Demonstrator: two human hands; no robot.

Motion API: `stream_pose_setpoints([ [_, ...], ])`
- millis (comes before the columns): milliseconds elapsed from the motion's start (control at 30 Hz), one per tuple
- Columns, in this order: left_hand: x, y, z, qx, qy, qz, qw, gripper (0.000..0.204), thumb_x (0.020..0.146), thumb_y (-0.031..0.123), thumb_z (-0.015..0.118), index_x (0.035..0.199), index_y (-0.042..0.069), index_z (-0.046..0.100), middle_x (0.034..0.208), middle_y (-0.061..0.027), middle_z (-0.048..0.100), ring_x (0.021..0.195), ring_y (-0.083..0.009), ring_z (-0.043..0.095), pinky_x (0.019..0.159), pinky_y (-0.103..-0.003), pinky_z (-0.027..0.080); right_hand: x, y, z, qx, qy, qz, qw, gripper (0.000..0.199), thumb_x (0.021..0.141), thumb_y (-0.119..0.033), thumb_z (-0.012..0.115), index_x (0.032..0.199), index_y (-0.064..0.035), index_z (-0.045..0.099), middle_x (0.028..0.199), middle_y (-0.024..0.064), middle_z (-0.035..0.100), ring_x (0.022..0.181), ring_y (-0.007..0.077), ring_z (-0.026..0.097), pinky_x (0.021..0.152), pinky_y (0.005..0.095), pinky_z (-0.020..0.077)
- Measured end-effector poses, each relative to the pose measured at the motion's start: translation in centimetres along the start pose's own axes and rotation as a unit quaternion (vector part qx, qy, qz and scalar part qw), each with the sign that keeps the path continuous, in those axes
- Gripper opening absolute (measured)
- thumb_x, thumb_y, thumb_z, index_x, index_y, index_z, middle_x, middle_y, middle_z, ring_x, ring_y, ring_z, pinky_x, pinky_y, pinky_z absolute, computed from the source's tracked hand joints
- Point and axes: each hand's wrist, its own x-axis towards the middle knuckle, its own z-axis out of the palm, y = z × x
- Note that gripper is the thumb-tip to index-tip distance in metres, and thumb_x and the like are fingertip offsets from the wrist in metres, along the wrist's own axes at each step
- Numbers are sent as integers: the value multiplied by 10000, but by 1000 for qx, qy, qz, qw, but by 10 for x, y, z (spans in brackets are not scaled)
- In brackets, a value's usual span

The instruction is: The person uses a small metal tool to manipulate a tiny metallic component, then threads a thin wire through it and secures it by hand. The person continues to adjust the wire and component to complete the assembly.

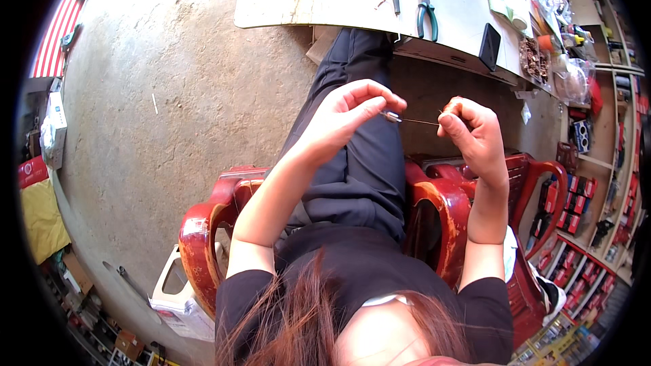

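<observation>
Over my lap, my left hand (354,114) is closed in a pinch on a small silvery metal piece (391,116), whose end sticks out past the fingertips. From that piece a thin copper-coloured wire (422,121) runs straight across to my right hand (475,129). The fingers of my right hand are curled, with thumb and forefinger closed on the wire. A bit of reddish-brown material shows at its fingertips, too small to make out. Both hands are raised above the dark trousers (359,156), short of the table edge.
Ahead is a white table (305,0) bearing teal-handled pliers (426,17), a dark slim tool (395,0) and a black phone (489,46). A container of copper-coloured parts (534,61) stands at its right. Red wooden armrests (203,230) flank me; stocked shelves (603,163) line the right.
</observation>
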Motion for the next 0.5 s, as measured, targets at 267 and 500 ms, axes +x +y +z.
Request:
stream_pose_setpoints([
  [267,1,8,30,158,-104,51,981,457,901,162,650,1298,4,487,1216,-105,582,1186,-192,535,1037,-343,407,3,1,7,-51,-16,-23,998,259,919,-164,652,749,22,588,643,29,568,611,55,487,546,231,392],
  [500,-1,4,31,206,-96,27,973,194,916,66,585,1092,-2,628,950,-67,679,942,-149,631,879,-301,483,2,2,5,-75,-13,-36,996,257,918,-155,649,746,26,589,649,31,559,601,64,465,531,238,365],
])
